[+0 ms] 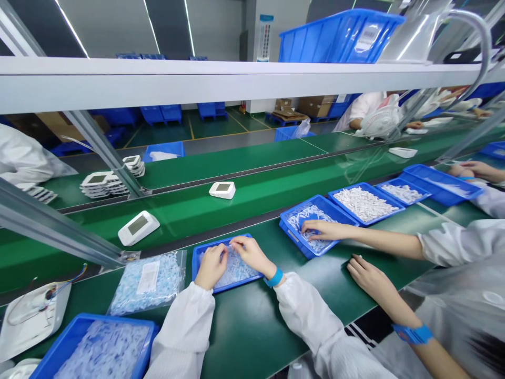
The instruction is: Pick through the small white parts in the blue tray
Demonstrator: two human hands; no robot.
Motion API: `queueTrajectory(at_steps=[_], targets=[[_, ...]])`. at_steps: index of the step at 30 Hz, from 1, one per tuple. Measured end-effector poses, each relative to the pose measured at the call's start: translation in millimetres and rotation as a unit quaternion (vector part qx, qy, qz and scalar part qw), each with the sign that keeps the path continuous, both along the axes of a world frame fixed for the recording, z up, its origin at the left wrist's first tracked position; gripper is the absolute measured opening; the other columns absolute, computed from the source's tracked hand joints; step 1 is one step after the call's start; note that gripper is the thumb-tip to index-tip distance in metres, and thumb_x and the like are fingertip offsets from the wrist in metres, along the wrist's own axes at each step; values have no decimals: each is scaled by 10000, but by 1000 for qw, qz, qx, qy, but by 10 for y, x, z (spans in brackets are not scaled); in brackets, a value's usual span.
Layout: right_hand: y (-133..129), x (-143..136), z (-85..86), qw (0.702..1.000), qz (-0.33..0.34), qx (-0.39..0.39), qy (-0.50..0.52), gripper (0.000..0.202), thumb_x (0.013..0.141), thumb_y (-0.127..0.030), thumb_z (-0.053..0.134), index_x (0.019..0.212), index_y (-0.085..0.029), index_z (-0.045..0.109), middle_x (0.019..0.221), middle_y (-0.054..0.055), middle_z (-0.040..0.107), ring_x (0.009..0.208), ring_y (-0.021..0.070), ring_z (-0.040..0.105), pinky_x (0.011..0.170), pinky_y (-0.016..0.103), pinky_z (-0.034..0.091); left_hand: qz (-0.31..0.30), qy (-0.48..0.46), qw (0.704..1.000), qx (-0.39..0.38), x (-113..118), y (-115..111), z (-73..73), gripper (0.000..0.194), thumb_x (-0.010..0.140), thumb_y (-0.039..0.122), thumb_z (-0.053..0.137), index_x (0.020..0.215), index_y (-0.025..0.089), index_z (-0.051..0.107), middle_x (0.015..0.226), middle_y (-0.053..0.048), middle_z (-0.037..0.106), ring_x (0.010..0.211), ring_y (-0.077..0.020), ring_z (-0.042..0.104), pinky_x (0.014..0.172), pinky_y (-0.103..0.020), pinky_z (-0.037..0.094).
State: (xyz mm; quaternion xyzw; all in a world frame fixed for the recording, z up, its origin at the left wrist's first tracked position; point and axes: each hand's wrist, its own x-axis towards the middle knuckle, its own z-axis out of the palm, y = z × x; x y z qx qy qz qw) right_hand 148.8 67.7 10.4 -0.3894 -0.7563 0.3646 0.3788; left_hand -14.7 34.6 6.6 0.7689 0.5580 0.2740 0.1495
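My left hand (212,267) and my right hand (254,256) are close together over a shallow blue tray (236,287) of small translucent plastic pieces (240,269). The fingers of both hands are bent into a pinch. Whatever lies between the fingertips is too small to make out. A blue band (273,278) circles my right wrist. Left of the tray lies a clear bag of pale blue pieces (152,279) with a white label. Nearer to me, a larger blue bin (92,322) holds many translucent pieces.
At right, a co-worker's hand (321,230) reaches into a blue tray of white parts; the other hand (365,271) rests on the green table. White devices with screens (139,228) sit on the green conveyor (260,197). A metal post (104,152) and shelf (197,87) stand ahead.
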Motion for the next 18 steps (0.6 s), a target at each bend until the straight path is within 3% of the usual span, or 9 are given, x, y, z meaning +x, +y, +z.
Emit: queueTrajectory(at_steps=[4, 8, 13, 18], targets=[[-1, -36, -37, 976, -8, -120, 181, 222, 813, -316, 607, 951, -146, 644, 838, 50, 667, 772, 159, 607, 721, 283, 485, -6, -36, 999, 5, -21, 12, -10, 143, 857, 173, 418, 838, 190, 559, 842, -40, 617, 852, -184, 563, 814, -333, 419], [-47, -75, -79, 983, -4, -116, 145, 180, 833, -309, 583, 859, -151, 664, 763, 29, 655, 693, 140, 587, 687, 262, 475, 12, -87, 996, 22, -44, 32, -39, 181, 821, 127, 444, 934, 192, 570, 876, -39, 614, 859, -172, 552, 810, -318, 436], [-77, -77, -66, 989, 14, -103, 101, 203, 874, -303, 535, 810, -147, 648, 722, 21, 631, 673, 130, 572, 662, 237, 462, 11, -82, 996, 28, -47, 33, -30, 184, 812, 119, 450, 923, 194, 576, 850, -30, 611, 842, -171, 538, 790, -313, 436], [-80, -70, -71, 980, 87, -138, 115, 253, 876, -360, 537, 858, -132, 645, 794, 40, 660, 759, 153, 612, 733, 268, 486, 4, -66, 998, 22, -37, 36, -17, 215, 874, 169, 387, 906, 191, 598, 872, -46, 628, 850, -172, 547, 794, -320, 439]])
